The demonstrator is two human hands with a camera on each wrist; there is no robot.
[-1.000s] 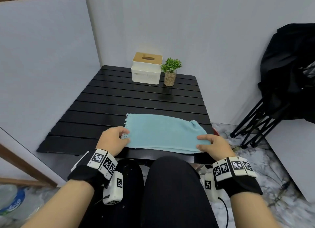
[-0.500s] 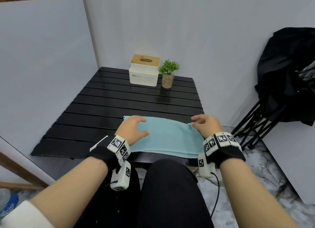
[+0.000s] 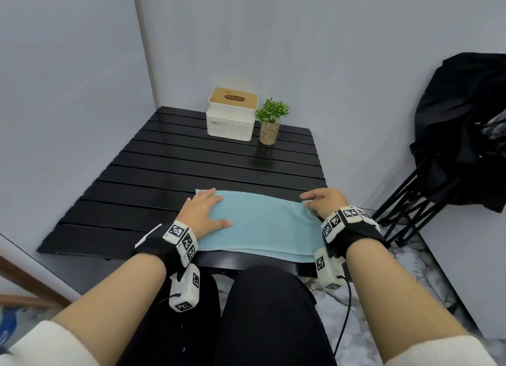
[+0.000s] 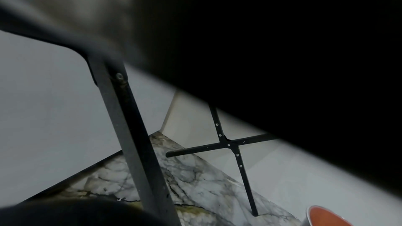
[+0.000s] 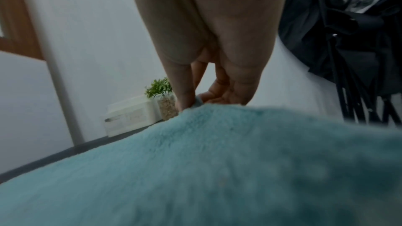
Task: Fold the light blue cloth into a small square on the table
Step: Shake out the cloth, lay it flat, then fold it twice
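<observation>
The light blue cloth (image 3: 262,224) lies flat as a wide strip along the near edge of the black slatted desk (image 3: 191,160), its near hem reaching that edge; layered hems there show it is already doubled over. The left hand (image 3: 204,215) rests palm down on the strip's left end, fingers straight and spread, holding nothing. The right hand (image 3: 325,202) is at the far right corner; in the right wrist view its thumb and fingers (image 5: 185,99) curl together and pinch a small fold of the cloth (image 5: 195,161) at that edge.

The cloth looks like soft, fluffy terry: light, limp, and unlikely to slip on itself, though it may slide on the smooth slats if pulled from one side only. It will sag and wrinkle when lifted, so corners are the best places to hold, with the free hand pinning the other end. Turning this strip into a small square probably calls for bringing the right end over onto the left and lining up the hems. At the far end stand a tissue box (image 3: 232,113) and a small potted plant (image 3: 271,121), well apart from the cloth.
</observation>
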